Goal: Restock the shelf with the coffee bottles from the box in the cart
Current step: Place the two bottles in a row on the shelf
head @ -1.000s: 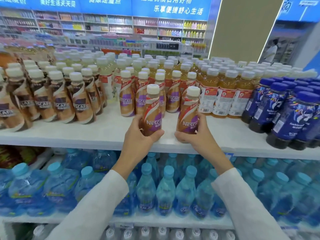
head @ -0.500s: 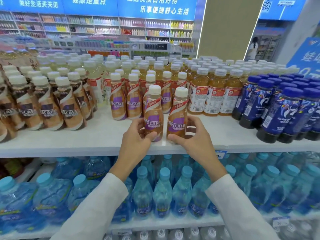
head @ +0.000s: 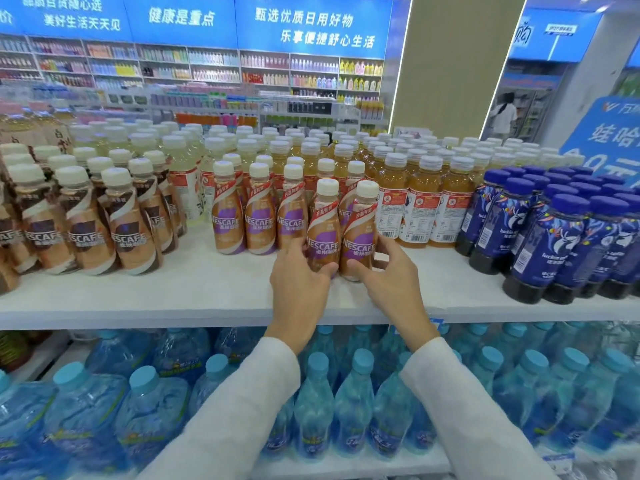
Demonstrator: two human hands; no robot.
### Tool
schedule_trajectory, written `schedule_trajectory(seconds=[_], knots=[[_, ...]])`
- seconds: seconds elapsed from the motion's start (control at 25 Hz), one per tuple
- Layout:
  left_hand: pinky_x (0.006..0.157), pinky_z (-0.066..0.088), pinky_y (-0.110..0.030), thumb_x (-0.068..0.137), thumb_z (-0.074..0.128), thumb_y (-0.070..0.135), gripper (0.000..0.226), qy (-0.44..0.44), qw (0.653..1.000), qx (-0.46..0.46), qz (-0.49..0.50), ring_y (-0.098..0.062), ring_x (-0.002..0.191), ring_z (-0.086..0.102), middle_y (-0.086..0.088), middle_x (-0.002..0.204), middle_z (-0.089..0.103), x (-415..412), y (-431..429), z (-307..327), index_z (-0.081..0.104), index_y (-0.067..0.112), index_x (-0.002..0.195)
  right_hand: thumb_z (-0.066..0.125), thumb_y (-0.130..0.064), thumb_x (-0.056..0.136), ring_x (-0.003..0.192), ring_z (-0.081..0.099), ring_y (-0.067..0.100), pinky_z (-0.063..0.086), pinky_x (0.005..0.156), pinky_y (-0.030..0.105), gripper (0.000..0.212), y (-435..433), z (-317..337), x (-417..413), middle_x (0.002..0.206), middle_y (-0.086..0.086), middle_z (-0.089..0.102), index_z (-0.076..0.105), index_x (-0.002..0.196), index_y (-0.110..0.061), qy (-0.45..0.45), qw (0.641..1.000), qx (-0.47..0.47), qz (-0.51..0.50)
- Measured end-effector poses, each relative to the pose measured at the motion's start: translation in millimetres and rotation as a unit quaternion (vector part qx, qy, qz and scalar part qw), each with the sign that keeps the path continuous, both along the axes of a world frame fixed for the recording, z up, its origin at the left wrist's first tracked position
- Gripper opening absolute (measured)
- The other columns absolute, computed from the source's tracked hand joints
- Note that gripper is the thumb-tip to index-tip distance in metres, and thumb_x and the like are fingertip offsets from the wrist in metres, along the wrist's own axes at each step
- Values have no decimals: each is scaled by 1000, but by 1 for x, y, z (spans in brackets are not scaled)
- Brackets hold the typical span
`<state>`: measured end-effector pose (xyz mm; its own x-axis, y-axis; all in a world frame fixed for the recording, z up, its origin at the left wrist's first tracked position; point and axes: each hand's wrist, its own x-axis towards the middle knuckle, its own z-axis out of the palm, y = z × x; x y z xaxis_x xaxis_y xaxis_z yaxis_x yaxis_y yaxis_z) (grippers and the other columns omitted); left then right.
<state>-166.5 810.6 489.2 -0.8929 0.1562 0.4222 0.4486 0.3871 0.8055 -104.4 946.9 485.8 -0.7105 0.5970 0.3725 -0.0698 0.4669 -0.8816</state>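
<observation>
Two purple-label Nescafe coffee bottles stand side by side on the white shelf [head: 207, 292], in front of a row of the same kind [head: 259, 216]. My left hand [head: 298, 285] grips the left bottle [head: 322, 233] low down. The right bottle [head: 360, 237] is held near its base by my right hand [head: 391, 275], thumb in front and fingers behind. Both bottles are upright with their bases on the shelf. The cart and box are out of view.
Brown-label Nescafe bottles [head: 86, 230] fill the shelf's left part. Orange tea bottles [head: 419, 209] stand right of the coffee row, dark blue Luckin bottles [head: 554, 244] further right. Water bottles [head: 346, 410] fill the lower shelf. A person [head: 502, 116] stands far back right.
Both hands have carried the two bottles forward and down onto the shelf, setting them close together in front of the purple-label row.
</observation>
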Motion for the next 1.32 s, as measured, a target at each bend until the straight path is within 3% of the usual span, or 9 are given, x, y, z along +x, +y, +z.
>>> schedule_trajectory(seconds=[0.12,0.28,0.6,0.88,1.08,1.32], knots=[[99,51,-35,85,82,27,56,-32,999,8,5,-25,120,60,-5,132,60,-9,23,4,51,16,131,82,-25,83,102,61,4,52,92,28,57,16,4,-19,115,-15,62,57,134,-28,-13,1000,0,9],[99,46,-32,90,77,21,55,-6,999,-26,44,-29,125,54,-11,139,47,-19,39,7,46,11,133,81,-25,84,106,59,5,47,86,20,62,30,8,-37,120,-14,60,53,139,-24,-25,999,-20,32],[101,48,-38,90,76,17,55,-3,999,-18,50,-30,126,53,-14,138,49,-29,49,7,43,8,134,80,-21,86,111,59,7,49,95,27,61,37,2,-50,130,-7,65,53,142,-23,-15,999,-15,43],[103,51,-40,92,75,19,56,-10,998,-20,53,-30,126,52,-14,139,49,-34,52,9,44,7,137,79,-26,87,105,57,2,40,77,6,61,40,0,-56,121,-16,61,53,141,-26,-16,999,2,35],[105,51,-43,92,75,22,60,-25,998,-17,52,-29,129,52,-13,141,48,-35,53,7,43,8,140,76,-27,90,122,56,10,46,95,22,64,40,-3,-61,139,-7,60,47,147,-26,-22,999,14,28],[105,51,-43,91,75,23,59,-22,998,-13,53,-28,128,52,-12,140,49,-34,51,8,43,10,138,73,-28,92,129,54,14,45,105,31,65,38,-3,-63,143,-6,57,42,150,-29,-34,999,26,20]])
